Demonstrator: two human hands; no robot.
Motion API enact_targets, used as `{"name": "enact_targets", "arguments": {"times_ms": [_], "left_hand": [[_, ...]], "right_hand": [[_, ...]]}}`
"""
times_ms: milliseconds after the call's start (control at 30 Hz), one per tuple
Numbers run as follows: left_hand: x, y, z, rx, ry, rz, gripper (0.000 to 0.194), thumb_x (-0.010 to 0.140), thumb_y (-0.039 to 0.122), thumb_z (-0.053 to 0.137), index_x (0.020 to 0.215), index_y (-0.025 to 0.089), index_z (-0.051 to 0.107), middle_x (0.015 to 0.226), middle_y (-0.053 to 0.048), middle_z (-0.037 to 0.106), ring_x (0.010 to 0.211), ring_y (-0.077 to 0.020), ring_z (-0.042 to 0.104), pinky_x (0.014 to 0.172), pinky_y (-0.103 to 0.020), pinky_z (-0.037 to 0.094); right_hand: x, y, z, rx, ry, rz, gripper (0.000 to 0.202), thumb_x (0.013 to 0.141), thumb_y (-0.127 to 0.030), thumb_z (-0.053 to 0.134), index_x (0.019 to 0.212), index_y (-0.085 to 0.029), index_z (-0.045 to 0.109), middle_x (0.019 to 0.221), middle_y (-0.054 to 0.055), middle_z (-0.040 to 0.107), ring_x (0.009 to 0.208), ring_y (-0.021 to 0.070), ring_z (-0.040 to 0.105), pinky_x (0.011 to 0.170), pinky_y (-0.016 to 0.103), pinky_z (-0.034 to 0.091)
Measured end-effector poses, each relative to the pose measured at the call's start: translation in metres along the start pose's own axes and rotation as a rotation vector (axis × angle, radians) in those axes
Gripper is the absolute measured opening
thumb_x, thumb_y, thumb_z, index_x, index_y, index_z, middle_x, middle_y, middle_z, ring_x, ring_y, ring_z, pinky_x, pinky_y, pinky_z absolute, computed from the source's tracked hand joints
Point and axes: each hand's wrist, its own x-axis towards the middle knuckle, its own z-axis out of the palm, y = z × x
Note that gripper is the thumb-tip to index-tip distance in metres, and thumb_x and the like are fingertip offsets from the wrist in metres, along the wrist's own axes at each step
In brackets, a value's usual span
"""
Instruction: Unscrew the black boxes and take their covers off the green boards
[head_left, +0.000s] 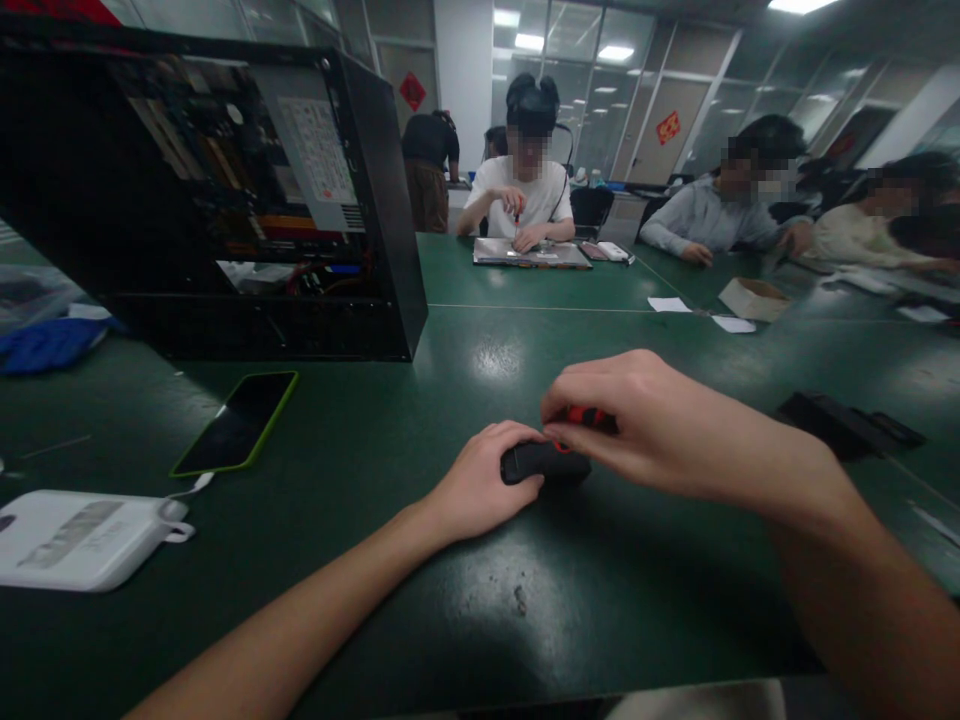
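a small black block [544, 463] is held down on the green table [480, 610], close to the middle of the view, by the left hand [480, 480]. its left end is clasped between the thumb and the curled fingers, which are parted only by the block's width. by the right hand [637, 425], a red and black tool [585, 415] is pinched just above the block, at about one o'clock from the block's centre; the fingers are bent and drawn together with the thumb, and most of the tool is covered by them. whether its tip is touching the block cannot be told. from the block, a phone [236, 425] in a green case is seen at between nine and ten o'clock, with a white power bank [82, 540] at between eight and nine. an opened computer case [382, 200] is stood at ten to eleven o'clock, and a blue glove [52, 345] is placed beyond the phone, at ten. at twelve, a flat panel [532, 253] is being handled by a person in a white shirt [525, 190]. a dark object [840, 425] is set at three, and an open box [754, 298] at two.
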Motion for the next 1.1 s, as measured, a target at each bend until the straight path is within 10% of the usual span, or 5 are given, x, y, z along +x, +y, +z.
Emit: {"name": "enact_targets", "arguments": {"times_ms": [567,1100], "left_hand": [[0.024,0.013,0.006,0.140,-0.096,0.006,0.036,0.085,0.045,0.080,0.113,0.024,0.076,0.118,-0.004,0.076,0.111,-0.0273,0.069,0.098,-0.040,0.051],[0.019,0.005,0.013,0.112,-0.049,0.040,0.037,0.084,0.043,0.080,0.113,0.021,0.073,0.117,-0.004,0.076,0.110,-0.0268,0.068,0.100,-0.041,0.050]], "right_hand": [[-0.005,0.060,0.017,-0.129,0.565,0.049,0.006,0.089,-0.019,0.061,0.092,-0.023,0.063,0.077,-0.001,0.069,0.064,0.0137,0.063,0.064,0.028,0.047],[0.002,0.058,0.012,-0.041,0.299,0.006,0.020,0.089,-0.015,0.058,0.108,-0.018,0.064,0.095,0.004,0.073,0.082,0.0157,0.068,0.077,0.027,0.048]]}}
